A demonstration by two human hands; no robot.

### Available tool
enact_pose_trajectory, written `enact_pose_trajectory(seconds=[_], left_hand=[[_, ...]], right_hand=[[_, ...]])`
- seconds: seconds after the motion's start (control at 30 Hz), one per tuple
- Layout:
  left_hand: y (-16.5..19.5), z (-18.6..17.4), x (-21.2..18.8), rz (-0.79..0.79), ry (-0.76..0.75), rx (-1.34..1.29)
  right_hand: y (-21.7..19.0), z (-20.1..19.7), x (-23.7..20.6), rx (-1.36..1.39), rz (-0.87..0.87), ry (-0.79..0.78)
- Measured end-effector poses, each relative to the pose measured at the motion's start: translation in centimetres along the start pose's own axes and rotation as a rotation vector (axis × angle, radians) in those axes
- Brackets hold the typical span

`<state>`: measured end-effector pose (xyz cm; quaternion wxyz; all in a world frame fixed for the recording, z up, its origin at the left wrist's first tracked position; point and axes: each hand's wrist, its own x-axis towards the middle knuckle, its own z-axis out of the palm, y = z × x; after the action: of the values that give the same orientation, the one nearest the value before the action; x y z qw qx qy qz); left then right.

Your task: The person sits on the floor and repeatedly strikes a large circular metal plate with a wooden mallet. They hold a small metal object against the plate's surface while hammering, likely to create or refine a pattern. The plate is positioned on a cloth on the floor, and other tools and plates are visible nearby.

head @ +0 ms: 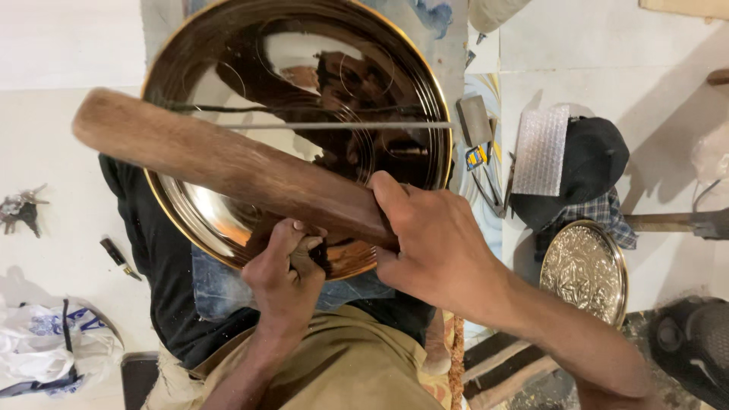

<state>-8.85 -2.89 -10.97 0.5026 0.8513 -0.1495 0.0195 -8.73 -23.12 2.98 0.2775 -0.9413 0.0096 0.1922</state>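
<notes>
- While the head view looks straight down, the right hand (440, 243) is clenched around the near end of a thick wooden club (228, 163), which slants up-left across a large polished metal plate (250, 45).
- Below it, the left hand (285, 277) is closed in a fist at the plate's lower rim; it seems to pinch something small there, but I cannot tell what.
- Resting on the person's lap, the plate looks stiff, smooth and probably slippery, with a thin gold edge; the rim seems the safest place to grip it.
- Judging by its bulk, the club is heavy and rigid, best held at its narrower end.
- To the right lie an embossed metal plate (583, 269), a dark cap (596, 156), bubble wrap (541, 150) and small tools (478, 152); keys (19, 209) lie left.
</notes>
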Motion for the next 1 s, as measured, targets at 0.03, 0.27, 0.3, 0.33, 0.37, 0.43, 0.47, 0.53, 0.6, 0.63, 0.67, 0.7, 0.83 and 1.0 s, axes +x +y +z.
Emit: enact_pose_trajectory(seconds=[0.03, 0.27, 0.3, 0.33, 0.37, 0.43, 0.47, 0.53, 0.6, 0.63, 0.67, 0.7, 0.83, 1.0], left_hand=[[0.0, 0.0, 0.1, 0.004, 0.005, -0.026], [-0.6, 0.0, 0.8, 0.053, -0.162, -0.047], [-1.0, 0.0, 1.1, 0.040, -0.200, 0.008], [-1.2, 0.0, 1.2, 0.026, -0.238, 0.065], [-1.4, -0.2, 1.1, 0.039, -0.276, 0.053], [-1.7, -0.5, 1.3, 0.082, -0.350, 0.020], [-1.9, -0.4, 1.6, 0.105, -0.367, 0.021], [-2.1, -0.4, 2.1, 0.136, -0.392, 0.027], [-2.2, -0.8, 2.6, 0.116, -0.495, 0.009], [-2.2, -1.0, 2.8, 0.105, -0.551, -0.001], [-2.2, -0.9, 3.2, 0.149, -0.581, 0.005], [-2.2, -0.8, 3.7, 0.195, -0.610, 0.009], [-1.9, -1.3, 5.0, 0.265, -0.658, -0.042], [-2.1, -1.5, 6.6, 0.339, -0.835, 0.002]], right_hand=[[0.3, 0.2, 0.0, -0.072, -0.022, -0.016], [1.6, 1.3, -0.7, 0.117, -0.016, 0.127], [1.6, 1.4, -0.7, 0.055, 0.009, 0.089], [1.6, 1.5, -0.9, -0.004, 0.033, 0.050], [1.7, 1.6, -1.1, -0.060, 0.063, 0.011], [1.9, 2.0, -1.5, 0.163, 0.128, 0.107], [2.1, 2.1, -1.7, 0.276, 0.161, 0.154], [2.7, 2.5, -2.2, 0.072, 0.134, 0.055], [3.4, 3.1, -2.5, 0.069, 0.127, 0.081], [3.6, 3.5, -2.6, 0.167, 0.137, 0.156], [3.8, 3.7, -2.9, 0.264, 0.148, 0.230], [3.9, 4.1, -3.0, 0.243, 0.176, 0.185], [4.1, 5.2, -4.1, 0.190, 0.144, 0.226], [3.5, 7.3, -5.1, 0.306, 0.249, 0.297]])
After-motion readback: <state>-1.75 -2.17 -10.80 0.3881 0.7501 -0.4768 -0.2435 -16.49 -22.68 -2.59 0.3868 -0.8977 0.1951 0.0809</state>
